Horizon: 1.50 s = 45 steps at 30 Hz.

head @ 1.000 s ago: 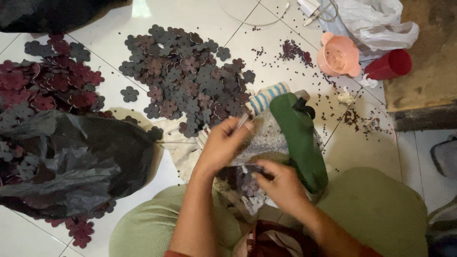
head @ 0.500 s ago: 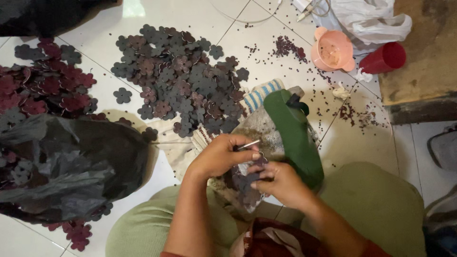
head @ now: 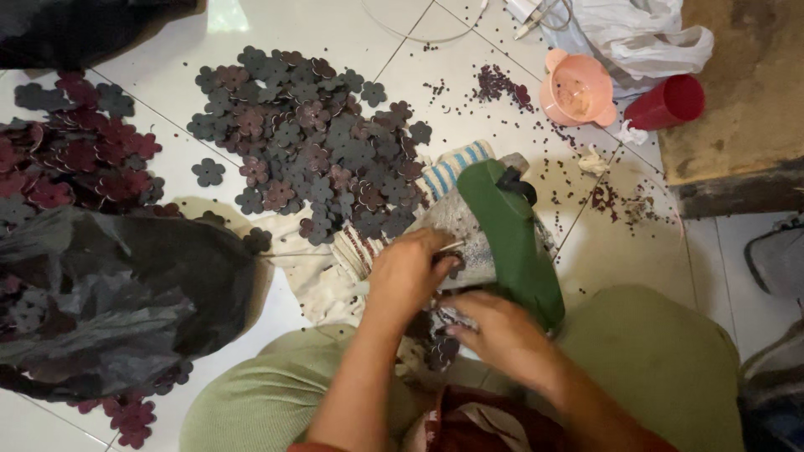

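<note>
both hands drawn in tighter than half a second ago: left hand (head: 408, 272) now curled down over the small dark flower-shaped piece (head: 450, 269), fingers pressed together and pinching a thin pale stick (head: 453, 245) that was lifted clear a moment earlier; right hand (head: 494, 331) closed low beside the green tool (head: 511, 238), grip contents hidden, cannot tell what is pinched. piece sitting on the speckled pad (head: 469, 238) just left of the tool, over the striped cloth (head: 448, 172). looks like the working stroke on one piece under way. heap of dark flower cutouts (head: 310, 142) close ahead, black plastic bag (head: 117, 293) crowding the left, pink cup (head: 578, 88) and red cup (head: 666, 102) well apart to the right; bare tile between tool and cups the only open room
</note>
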Tool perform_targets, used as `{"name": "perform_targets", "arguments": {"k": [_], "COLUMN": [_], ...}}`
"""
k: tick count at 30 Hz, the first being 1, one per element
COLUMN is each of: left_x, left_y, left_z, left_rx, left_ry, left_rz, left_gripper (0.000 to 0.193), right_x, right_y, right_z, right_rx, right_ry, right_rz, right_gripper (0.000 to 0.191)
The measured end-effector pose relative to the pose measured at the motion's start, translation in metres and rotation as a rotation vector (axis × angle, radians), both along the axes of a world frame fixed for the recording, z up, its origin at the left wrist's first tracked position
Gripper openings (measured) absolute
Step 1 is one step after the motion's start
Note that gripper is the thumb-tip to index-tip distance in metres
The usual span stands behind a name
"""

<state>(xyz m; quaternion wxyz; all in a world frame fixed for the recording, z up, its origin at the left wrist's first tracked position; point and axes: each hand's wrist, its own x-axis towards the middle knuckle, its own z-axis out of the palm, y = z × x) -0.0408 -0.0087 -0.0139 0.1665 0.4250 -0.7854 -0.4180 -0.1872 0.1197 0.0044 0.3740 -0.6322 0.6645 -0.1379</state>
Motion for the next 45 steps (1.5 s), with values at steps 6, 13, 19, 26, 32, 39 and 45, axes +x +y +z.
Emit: {"name": "perform_targets", "arguments": {"k": [6,13,19,26,32,39,45], "left_x": [0.001,-0.012,-0.014,-0.018,-0.016,-0.009,-0.008], "left_y": [-0.014,-0.003,0.004,0.004,0.006,0.003,0.002], "left_z": [-0.022,-0.049,-0.057,-0.058,-0.039,-0.012,-0.003], "left_rx": [0.316,0.797,0.770,0.756,0.705,0.460,0.304], "left_ry": [0.308,0.758,0.632,0.685,0.481,0.299,0.277], "left_rz": [0.348,0.199,0.195,0.193,0.184,0.049,0.024], "left_gripper": [0.025,0.026,0.017,0.014,0.013,0.016,0.017], "right_x": [-0.039,-0.060,-0.060,-0.058,-0.057,-0.058,-0.055], "right_y": [-0.012,-0.022,-0.015,-0.017,-0.018,-0.016,-0.026], "right_z": [0.017,-0.017,-0.038,-0.033,-0.032,-0.032,-0.018], "right_rx": [-0.097,-0.215,-0.306,-0.334,-0.303,-0.278,-0.019], "right_ry": [-0.024,0.007,0.189,0.194,0.196,0.155,0.174], "right_rz": [-0.683,-0.565,-0.519,-0.510,-0.512,-0.536,-0.584], "right_gripper": [0.028,0.062,0.063,0.062,0.063,0.065,0.088]}}
